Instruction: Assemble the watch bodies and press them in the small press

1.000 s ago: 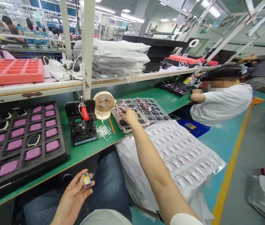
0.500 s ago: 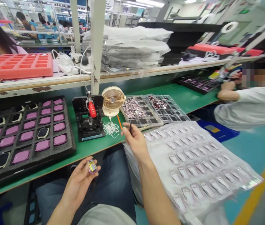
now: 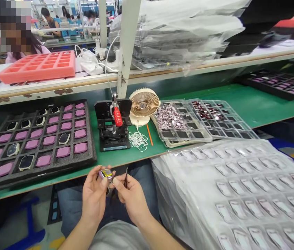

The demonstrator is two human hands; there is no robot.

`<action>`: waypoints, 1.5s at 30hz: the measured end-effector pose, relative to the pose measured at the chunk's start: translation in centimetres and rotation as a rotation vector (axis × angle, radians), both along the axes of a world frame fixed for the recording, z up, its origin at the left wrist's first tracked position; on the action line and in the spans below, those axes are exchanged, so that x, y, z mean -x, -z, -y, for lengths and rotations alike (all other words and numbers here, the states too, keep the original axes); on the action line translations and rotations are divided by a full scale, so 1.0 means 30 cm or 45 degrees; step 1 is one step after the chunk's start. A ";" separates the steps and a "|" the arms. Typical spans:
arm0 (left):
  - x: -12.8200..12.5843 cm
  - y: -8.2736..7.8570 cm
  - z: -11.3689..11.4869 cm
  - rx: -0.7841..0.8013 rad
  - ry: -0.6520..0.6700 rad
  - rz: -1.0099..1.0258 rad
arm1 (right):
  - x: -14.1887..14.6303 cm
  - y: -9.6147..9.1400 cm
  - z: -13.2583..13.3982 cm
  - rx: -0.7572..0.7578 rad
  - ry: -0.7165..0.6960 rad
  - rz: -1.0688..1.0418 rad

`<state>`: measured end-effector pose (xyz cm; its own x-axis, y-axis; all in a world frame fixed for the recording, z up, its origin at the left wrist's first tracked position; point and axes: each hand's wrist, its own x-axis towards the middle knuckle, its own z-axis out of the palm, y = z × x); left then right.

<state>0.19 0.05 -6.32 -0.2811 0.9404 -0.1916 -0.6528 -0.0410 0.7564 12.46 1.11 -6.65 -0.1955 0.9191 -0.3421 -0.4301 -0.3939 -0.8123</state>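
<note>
In my left hand (image 3: 95, 194) is a small purple watch case (image 3: 106, 174), its inside facing up and showing a yellow and silver part. Thumb and fingers grip the case by its edges, just below the bench's front edge. My right hand (image 3: 131, 196) has come up beside it, with dark tweezers (image 3: 126, 177) held upright between the fingers. The right thumb and forefinger meet at the case's near right corner. Whether they pinch some small piece there, I cannot make out.
A black foam tray (image 3: 92, 152) of purple cases and watches lies left. A press with a red handle (image 3: 117, 116), a fan (image 3: 144, 106) and white rings (image 3: 138, 139) stand mid-bench. Parts trays (image 3: 209, 138) sit right, behind a plastic-covered stack (image 3: 201, 180). A shelf (image 3: 84, 85) runs above.
My right hand has moved down and left from near the parts tray to the watch case. The left hand has raised the case slightly. The view has turned left.
</note>
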 end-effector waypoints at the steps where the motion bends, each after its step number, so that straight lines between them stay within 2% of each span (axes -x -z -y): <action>1: 0.000 0.003 0.001 -0.014 -0.015 -0.022 | 0.000 0.000 -0.002 -0.003 0.014 0.016; 10: 0.000 0.030 0.004 -0.145 -0.075 -0.160 | 0.015 0.010 -0.007 0.003 0.002 -0.026; 14: 0.000 0.047 0.006 -0.186 -0.063 -0.174 | 0.017 0.014 -0.006 -0.074 0.040 0.054; 21: -0.012 0.069 0.018 -0.101 -0.093 -0.040 | 0.028 0.019 0.003 -0.212 0.104 0.165; 29: -0.022 0.077 0.024 -0.100 -0.119 -0.048 | 0.032 0.033 0.003 -0.243 0.116 0.180; 35: -0.023 0.077 0.026 -0.113 -0.100 -0.081 | 0.041 0.061 -0.008 -0.342 0.264 0.307; 40: -0.026 0.073 0.037 -0.081 -0.060 -0.047 | 0.013 0.078 0.004 -0.542 0.129 0.458; 45: -0.040 0.068 0.055 -0.062 -0.020 -0.047 | -0.004 0.089 0.027 -0.781 0.223 0.540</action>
